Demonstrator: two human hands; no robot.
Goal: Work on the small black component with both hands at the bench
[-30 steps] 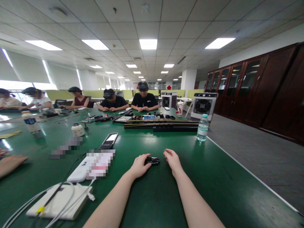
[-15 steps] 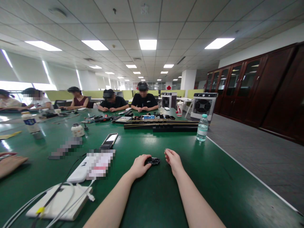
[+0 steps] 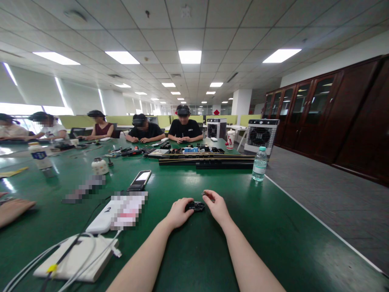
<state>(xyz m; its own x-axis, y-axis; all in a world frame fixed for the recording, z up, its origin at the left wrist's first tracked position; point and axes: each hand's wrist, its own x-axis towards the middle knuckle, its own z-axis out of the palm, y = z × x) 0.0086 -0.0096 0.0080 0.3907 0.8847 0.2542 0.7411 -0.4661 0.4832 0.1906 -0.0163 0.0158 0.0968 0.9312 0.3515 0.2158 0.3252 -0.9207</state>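
On the green table (image 3: pixel 194 251) my left hand (image 3: pixel 179 213) is closed on the left end of a small black part (image 3: pixel 197 206), low and uneven on top, that looks like plastic. Thumb and fingers grip it from the near and far sides. Just right of that part, slightly above the tabletop, my right hand (image 3: pixel 216 206) makes a pinch. Between its thumb and fingertips is a tiny greyish piece, too small to name. The right fingertips are close to the black part's right end; whether they touch it I cannot tell.
Left lie a phone (image 3: pixel 139 181), a white numbered power bank (image 3: pixel 103 215), and a white box (image 3: pixel 75 259) with cables. A water bottle (image 3: pixel 259 164) stands at the right edge. Black rails (image 3: pixel 206 162) lie across the table. Another person's hand (image 3: pixel 15 213) rests far left; several people sit beyond.
My right hand has moved left, bringing its pinched fingertips close to the black part. My left hand and the part have stayed in place. The other person's hand at left has shifted slightly.
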